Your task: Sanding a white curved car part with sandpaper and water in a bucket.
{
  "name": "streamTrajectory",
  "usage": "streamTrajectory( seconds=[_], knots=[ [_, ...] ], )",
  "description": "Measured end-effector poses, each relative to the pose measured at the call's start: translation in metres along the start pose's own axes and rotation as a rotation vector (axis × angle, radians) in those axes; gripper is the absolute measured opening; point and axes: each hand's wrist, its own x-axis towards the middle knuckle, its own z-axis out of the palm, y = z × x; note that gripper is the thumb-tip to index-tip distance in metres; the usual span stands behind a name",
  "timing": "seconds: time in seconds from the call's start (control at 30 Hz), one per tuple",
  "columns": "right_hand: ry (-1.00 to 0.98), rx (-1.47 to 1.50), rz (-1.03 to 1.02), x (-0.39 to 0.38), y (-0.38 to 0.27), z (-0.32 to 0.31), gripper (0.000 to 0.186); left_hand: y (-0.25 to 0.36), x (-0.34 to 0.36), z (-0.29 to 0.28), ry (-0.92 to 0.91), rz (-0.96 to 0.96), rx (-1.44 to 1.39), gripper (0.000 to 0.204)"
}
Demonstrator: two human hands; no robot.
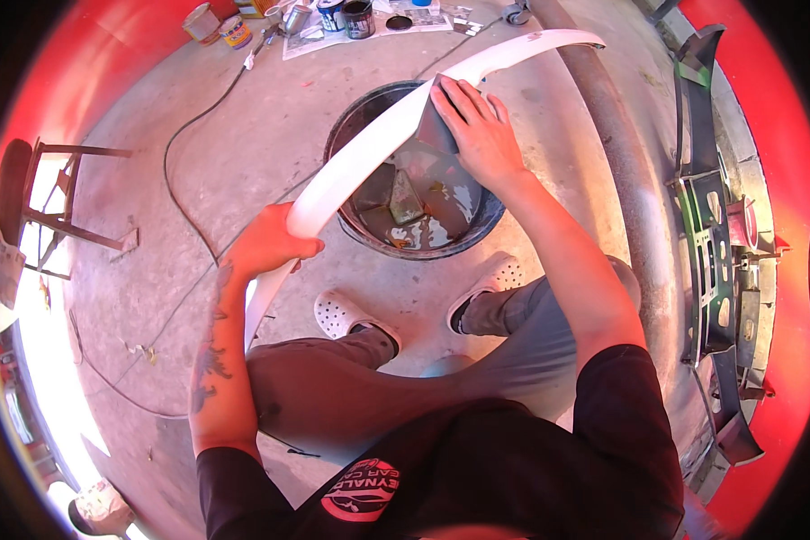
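A long, curved white panel (351, 162) slants from the lower left to the upper right, over a dark bucket (463, 236) of murky water with a block (405, 205) in it. My left hand (275, 241) is closed round the panel's lower part. My right hand (481, 135) lies on a dark grey abrasive sheet (436, 126) against the panel higher up, its fingers over the sheet and the panel's edge. The panel's far end reaches past the bucket toward the upper right.
Cans (358, 20) and paper sheets (303, 47) lie at the back. A metal stand (74, 220) is at the left, with a hose (180, 198) along the floor. Long black car-body parts (702, 216) line the right side beside a red wall (796, 144).
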Motion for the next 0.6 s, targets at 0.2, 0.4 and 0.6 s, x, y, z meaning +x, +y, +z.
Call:
streamTrajectory(
  seconds=[0.2, 0.4, 0.6],
  knots=[
    [0.042, 0.307, -0.122, -0.030, -0.095, -0.019, 0.054, -0.005, 0.000, 0.001, -0.007, -0.003, -0.022, 0.035],
    [0.037, 0.166, 0.220, -0.008, -0.003, -0.001, 0.047, -0.002, -0.001, 0.001, 0.022, 0.025, -0.012, 0.034],
    [-0.014, 0.169, 0.087, -0.019, -0.030, 0.002, 0.051, -0.002, 0.001, 0.002, 0.005, 0.018, 0.021, 0.034]
  ],
)
